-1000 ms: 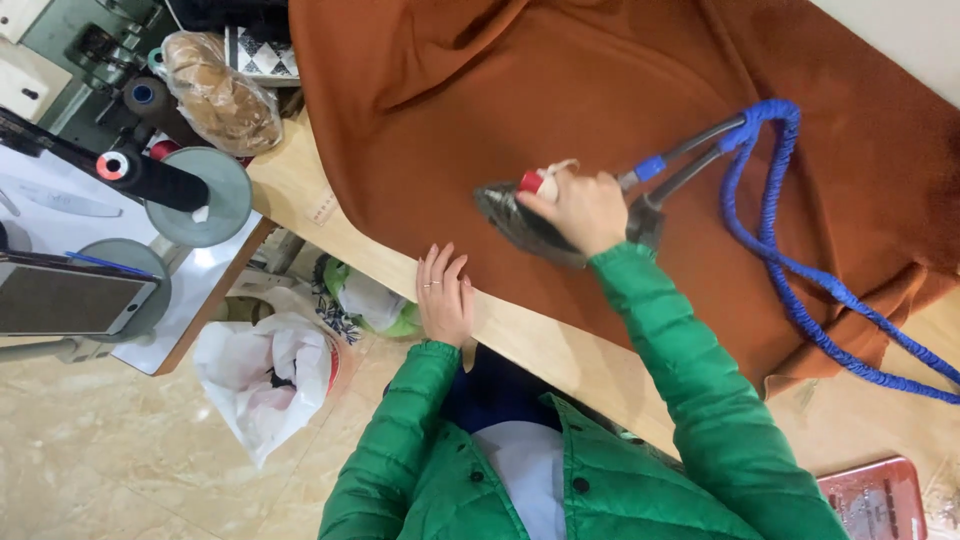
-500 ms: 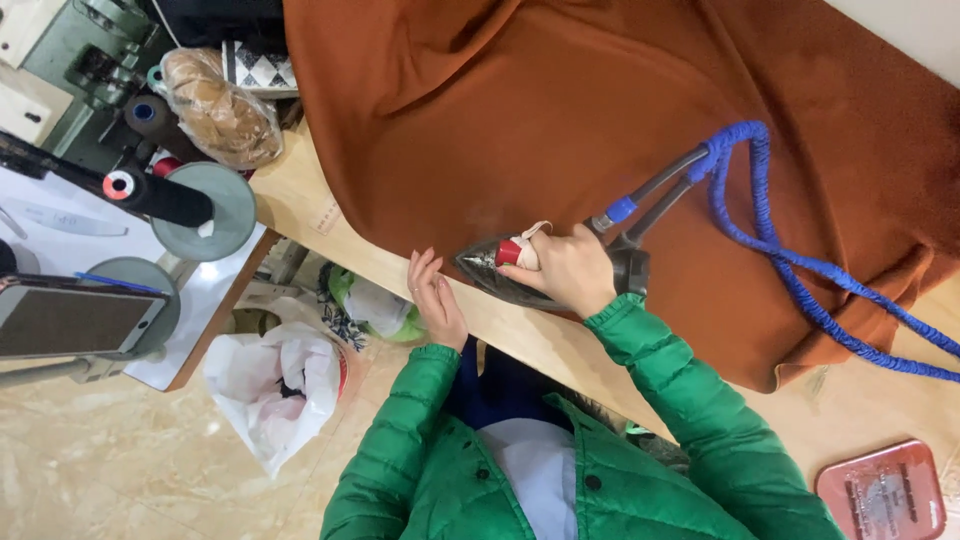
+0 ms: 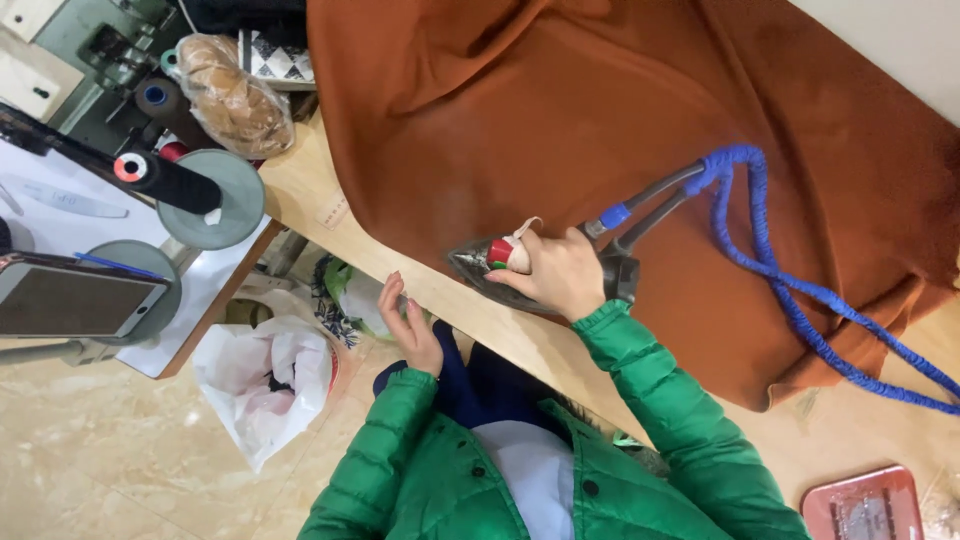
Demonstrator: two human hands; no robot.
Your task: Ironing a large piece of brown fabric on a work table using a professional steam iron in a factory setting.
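At the centre of the frame the right hand (image 3: 558,272) has its fingers wrapped around the handle of a steam iron (image 3: 530,270), which sits on the lower edge of a rust-brown cloth (image 3: 600,110) spread over the wooden surface (image 3: 300,185). A blue-wrapped hose (image 3: 790,290) runs from the iron's rear toward the right edge. The left hand (image 3: 408,325) hangs below the surface edge, fingers loosely open and holding nothing. At the left stand a sewing machine (image 3: 130,180), a bagged loaf (image 3: 232,95) and a white plastic bag (image 3: 270,375).
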